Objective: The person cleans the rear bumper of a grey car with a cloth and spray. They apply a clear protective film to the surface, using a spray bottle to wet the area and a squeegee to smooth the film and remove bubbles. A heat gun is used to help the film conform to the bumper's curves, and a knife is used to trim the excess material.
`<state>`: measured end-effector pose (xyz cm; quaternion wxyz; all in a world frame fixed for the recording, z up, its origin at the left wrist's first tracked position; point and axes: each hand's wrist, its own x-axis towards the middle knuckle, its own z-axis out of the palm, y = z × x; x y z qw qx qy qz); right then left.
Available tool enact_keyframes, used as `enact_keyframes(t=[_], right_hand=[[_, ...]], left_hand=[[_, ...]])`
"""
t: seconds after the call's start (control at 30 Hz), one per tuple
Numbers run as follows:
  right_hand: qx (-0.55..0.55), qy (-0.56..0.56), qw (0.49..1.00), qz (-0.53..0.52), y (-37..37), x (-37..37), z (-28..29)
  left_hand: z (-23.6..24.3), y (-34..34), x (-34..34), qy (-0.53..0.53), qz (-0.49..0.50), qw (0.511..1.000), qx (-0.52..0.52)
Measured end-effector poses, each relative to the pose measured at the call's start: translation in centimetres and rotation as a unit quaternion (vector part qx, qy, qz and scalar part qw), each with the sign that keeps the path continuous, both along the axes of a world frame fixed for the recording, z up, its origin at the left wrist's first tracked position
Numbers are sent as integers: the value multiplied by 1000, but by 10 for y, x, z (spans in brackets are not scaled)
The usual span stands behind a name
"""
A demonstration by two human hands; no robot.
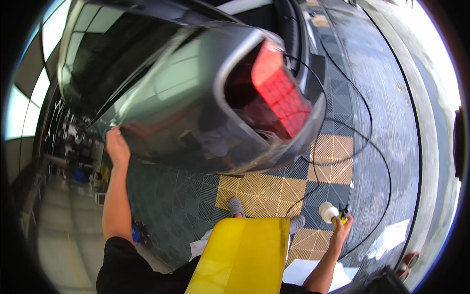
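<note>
Grey car body (186, 93) fills twelve o'clock, red tail light (279, 93) at one. We press our left hand (116, 146), fingers flat and holding nothing, on its lower edge at nine. Yellow apron (242, 255) at six. Our right hand (340, 230) grips a small polisher (330, 213) at four, above black cable (377, 161).
</note>
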<state>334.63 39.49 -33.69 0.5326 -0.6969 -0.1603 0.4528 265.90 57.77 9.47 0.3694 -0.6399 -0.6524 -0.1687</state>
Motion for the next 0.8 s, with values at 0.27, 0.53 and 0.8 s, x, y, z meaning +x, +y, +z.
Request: enact_keyframes(t=[0.27,0.53,0.8], right_hand=[[423,-167,858,238,152,-137,474],[282,-135,663,681,240,-332,570],[166,-61,686,706,265,-423,547]], left_hand=[[-32,20,15,-131,-58,986,81],[-4,9,22,-212,-89,973,19],[-28,5,-42,-186,64,980,26]])
